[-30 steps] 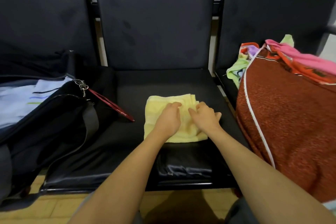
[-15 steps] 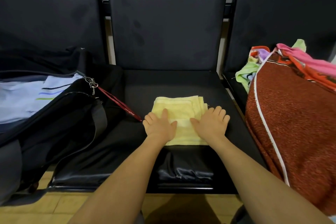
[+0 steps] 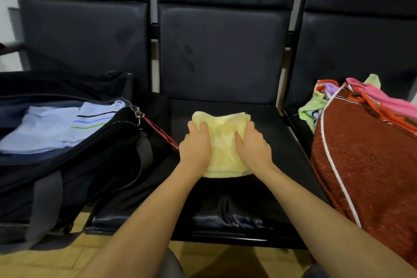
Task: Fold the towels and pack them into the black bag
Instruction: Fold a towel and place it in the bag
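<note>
Both hands hold the folded yellow towel at the middle of the seat: the left hand grips its left edge and the right hand its right, seemingly to lift the bundle intact toward the open black bag at the seat's left edge. Its long axis runs front to back, short end toward the seat's front edge.

Dim, even indoor light falls from above; a soft sheen glints on the glossy black leather seat's front edge. Wide-angle distortion bows the dark padded backrests, and the frame's margins smear softly.
</note>
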`<state>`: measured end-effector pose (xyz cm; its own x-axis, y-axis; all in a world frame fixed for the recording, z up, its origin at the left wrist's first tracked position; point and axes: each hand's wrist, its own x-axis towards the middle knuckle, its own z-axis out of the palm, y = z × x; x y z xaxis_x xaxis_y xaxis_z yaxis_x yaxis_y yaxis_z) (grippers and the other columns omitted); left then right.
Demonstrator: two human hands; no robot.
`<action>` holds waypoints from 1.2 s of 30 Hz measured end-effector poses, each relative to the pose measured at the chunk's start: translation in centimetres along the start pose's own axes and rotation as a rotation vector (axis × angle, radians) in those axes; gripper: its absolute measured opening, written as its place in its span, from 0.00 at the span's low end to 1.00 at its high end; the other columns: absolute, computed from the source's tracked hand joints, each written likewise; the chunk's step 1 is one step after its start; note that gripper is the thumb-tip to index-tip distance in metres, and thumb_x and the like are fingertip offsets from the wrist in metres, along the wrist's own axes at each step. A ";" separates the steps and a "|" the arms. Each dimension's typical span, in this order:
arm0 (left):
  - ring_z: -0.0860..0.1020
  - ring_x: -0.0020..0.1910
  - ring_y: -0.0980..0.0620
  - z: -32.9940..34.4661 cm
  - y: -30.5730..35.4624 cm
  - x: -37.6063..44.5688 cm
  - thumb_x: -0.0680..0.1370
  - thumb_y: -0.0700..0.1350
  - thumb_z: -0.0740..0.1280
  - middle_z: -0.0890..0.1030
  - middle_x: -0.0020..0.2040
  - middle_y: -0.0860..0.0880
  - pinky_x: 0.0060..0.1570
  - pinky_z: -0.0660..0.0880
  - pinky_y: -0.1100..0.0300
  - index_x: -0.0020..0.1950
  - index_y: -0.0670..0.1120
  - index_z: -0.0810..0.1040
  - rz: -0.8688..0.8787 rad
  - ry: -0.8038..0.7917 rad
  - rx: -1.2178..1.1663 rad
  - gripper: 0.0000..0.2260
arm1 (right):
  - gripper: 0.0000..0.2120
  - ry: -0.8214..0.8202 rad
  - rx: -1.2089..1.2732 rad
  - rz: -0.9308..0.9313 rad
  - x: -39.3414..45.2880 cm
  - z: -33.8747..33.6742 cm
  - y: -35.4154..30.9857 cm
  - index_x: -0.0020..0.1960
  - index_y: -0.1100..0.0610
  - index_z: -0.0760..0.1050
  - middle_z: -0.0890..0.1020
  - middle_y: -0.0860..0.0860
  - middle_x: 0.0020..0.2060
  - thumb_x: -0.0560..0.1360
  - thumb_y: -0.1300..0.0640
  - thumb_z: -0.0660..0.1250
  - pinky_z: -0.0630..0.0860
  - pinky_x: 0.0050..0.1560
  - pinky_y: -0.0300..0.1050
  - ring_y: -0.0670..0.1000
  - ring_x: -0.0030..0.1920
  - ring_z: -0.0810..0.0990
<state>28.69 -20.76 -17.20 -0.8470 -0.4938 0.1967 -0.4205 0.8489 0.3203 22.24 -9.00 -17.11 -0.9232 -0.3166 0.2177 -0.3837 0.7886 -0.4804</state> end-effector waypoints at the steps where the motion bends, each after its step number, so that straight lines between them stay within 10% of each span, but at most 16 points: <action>1: 0.69 0.40 0.48 -1.2 -0.5 0.1 0.79 0.37 0.56 0.65 0.59 0.43 0.38 0.68 0.54 0.62 0.43 0.64 0.008 0.033 0.029 0.12 | 0.18 0.021 0.014 -0.033 0.0 -0.4 -1.1 0.66 0.60 0.62 0.77 0.55 0.53 0.81 0.51 0.56 0.72 0.48 0.52 0.57 0.51 0.78; 10: 0.65 0.35 0.51 -12.0 -9.4 2.5 0.79 0.35 0.57 0.67 0.55 0.44 0.27 0.58 0.57 0.61 0.43 0.66 0.019 0.328 0.301 0.11 | 0.18 0.143 0.195 -0.277 0.6 -1.7 -15.1 0.67 0.60 0.61 0.77 0.53 0.53 0.81 0.53 0.56 0.70 0.44 0.49 0.56 0.51 0.78; 19: 0.66 0.38 0.46 -17.7 -24.2 3.8 0.79 0.37 0.57 0.66 0.55 0.43 0.33 0.63 0.54 0.63 0.42 0.64 -0.080 0.292 0.361 0.12 | 0.15 0.017 0.360 -0.421 0.0 4.9 -29.2 0.65 0.58 0.62 0.76 0.53 0.58 0.81 0.52 0.56 0.70 0.50 0.52 0.58 0.55 0.76; 28: 0.72 0.43 0.42 -18.4 -37.9 2.2 0.80 0.38 0.55 0.65 0.59 0.42 0.37 0.65 0.51 0.64 0.42 0.63 -0.252 0.045 0.488 0.12 | 0.22 -0.252 0.331 -0.355 -2.3 16.4 -40.0 0.70 0.62 0.56 0.76 0.57 0.60 0.82 0.51 0.55 0.72 0.52 0.53 0.60 0.57 0.77; 36: 0.63 0.66 0.43 -13.7 -43.8 -1.0 0.82 0.42 0.50 0.60 0.71 0.43 0.65 0.61 0.54 0.71 0.43 0.64 -0.335 -0.319 0.794 0.18 | 0.21 -0.481 0.109 -0.092 -8.2 25.6 -38.9 0.72 0.63 0.54 0.69 0.58 0.68 0.82 0.58 0.53 0.70 0.59 0.50 0.60 0.64 0.73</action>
<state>52.44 -60.03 -18.71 -0.6406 -0.7621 -0.0942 -0.6601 0.6093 -0.4393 44.19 -50.55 -21.94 -0.7800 -0.6098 -0.1404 -0.4403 0.6942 -0.5694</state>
